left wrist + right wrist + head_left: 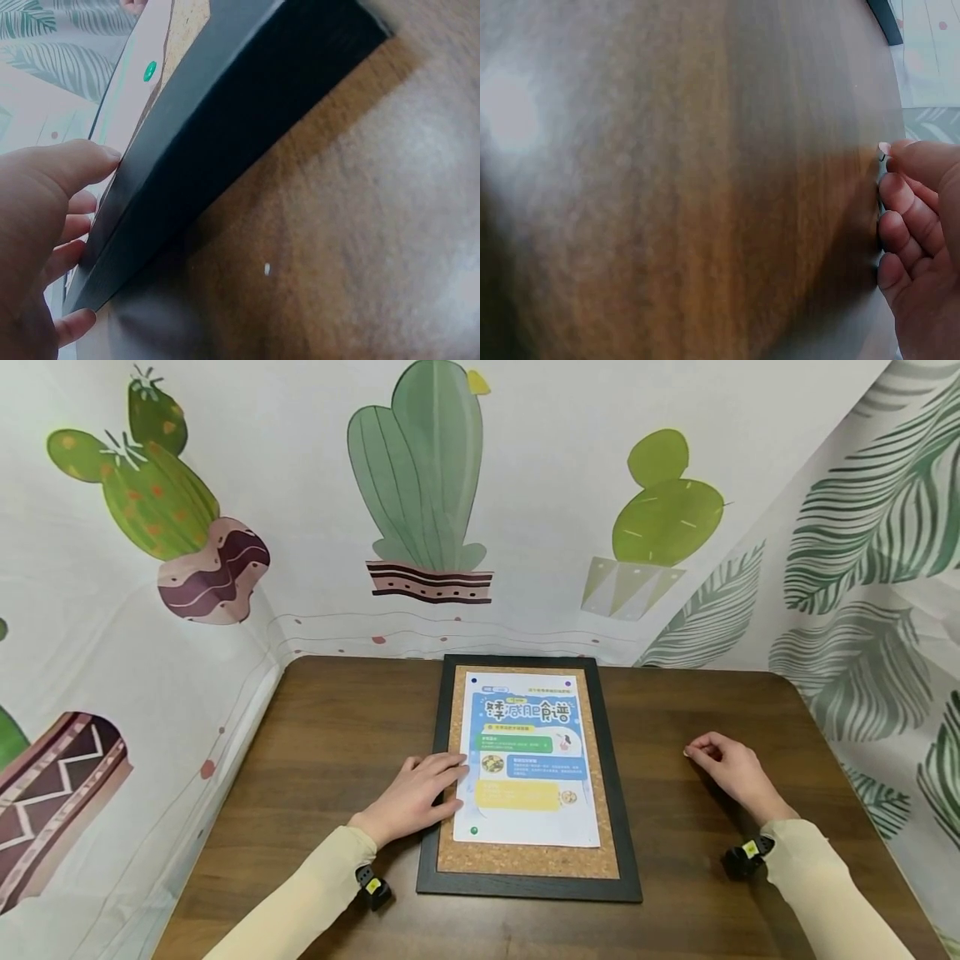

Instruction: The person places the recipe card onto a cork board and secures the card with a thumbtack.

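A cork board (525,862) in a black frame lies on the table, with a printed poster (536,827) on it. Thumbtacks sit at three of the poster's corners: a dark blue one (474,680), a purple one (567,683) and a green one (474,831). My left hand (420,793) rests across the frame's left side, fingers extended and fingertips at the poster's left edge. To the right of the board, my right hand (738,772) pinches a small white thumbtack (884,148) between thumb and index finger, the other fingers curled.
The brown wooden table (337,710) has rounded far corners. A white cloth (540,527) printed with cacti and leaves hangs behind it and along both sides. Black wrist cameras are strapped on both wrists.
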`<action>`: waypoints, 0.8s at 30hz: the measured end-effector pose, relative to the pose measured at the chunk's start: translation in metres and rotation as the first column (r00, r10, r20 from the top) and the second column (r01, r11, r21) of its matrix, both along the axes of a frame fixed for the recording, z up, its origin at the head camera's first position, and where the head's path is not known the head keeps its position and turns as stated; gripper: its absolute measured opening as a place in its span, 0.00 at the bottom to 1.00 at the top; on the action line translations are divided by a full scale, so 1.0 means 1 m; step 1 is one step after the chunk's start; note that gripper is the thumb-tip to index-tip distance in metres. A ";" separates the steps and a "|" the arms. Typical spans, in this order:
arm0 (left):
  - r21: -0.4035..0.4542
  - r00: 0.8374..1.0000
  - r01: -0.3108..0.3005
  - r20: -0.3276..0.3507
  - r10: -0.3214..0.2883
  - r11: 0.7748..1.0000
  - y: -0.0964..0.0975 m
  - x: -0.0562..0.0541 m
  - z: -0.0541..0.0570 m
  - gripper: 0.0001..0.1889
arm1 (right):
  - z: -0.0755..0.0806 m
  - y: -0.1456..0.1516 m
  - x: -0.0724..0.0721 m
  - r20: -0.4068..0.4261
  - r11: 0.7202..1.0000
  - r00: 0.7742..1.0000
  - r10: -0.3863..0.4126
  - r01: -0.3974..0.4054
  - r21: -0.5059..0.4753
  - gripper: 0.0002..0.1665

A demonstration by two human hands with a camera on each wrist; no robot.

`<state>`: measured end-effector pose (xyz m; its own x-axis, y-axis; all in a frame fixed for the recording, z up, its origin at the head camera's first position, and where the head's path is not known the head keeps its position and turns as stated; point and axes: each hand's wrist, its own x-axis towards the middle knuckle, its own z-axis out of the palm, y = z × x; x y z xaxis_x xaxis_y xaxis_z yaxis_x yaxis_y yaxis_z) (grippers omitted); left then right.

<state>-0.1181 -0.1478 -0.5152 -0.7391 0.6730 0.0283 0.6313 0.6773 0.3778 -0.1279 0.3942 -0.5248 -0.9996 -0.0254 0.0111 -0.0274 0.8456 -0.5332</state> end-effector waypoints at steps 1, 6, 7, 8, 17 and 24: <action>-0.001 1.000 -0.001 -0.001 0.001 1.000 0.000 0.000 0.000 0.30 | 0.000 0.000 0.000 0.000 1.000 1.000 0.002 -0.002 0.001 0.11; -0.004 1.000 -0.001 -0.009 0.001 1.000 0.000 -0.001 0.001 0.30 | 0.002 -0.001 0.000 0.001 1.000 1.000 0.011 -0.011 -0.004 0.11; -0.005 1.000 -0.001 -0.010 0.001 1.000 0.000 -0.001 0.001 0.30 | 0.002 -0.001 0.000 0.004 1.000 1.000 0.013 -0.013 -0.007 0.11; -0.004 1.000 0.000 -0.009 0.000 1.000 0.000 -0.001 0.001 0.30 | 0.002 -0.002 0.000 0.009 1.000 1.000 0.016 -0.016 -0.010 0.11; -0.001 1.000 -0.003 -0.004 0.003 1.000 0.000 0.001 0.001 0.30 | 0.005 -0.011 0.002 0.092 0.992 0.991 0.101 -0.093 -0.091 0.11; -0.007 1.000 0.006 -0.016 -0.006 1.000 0.001 0.000 0.002 0.29 | 0.014 -0.028 0.007 0.063 0.966 0.982 0.178 -0.163 -0.202 0.08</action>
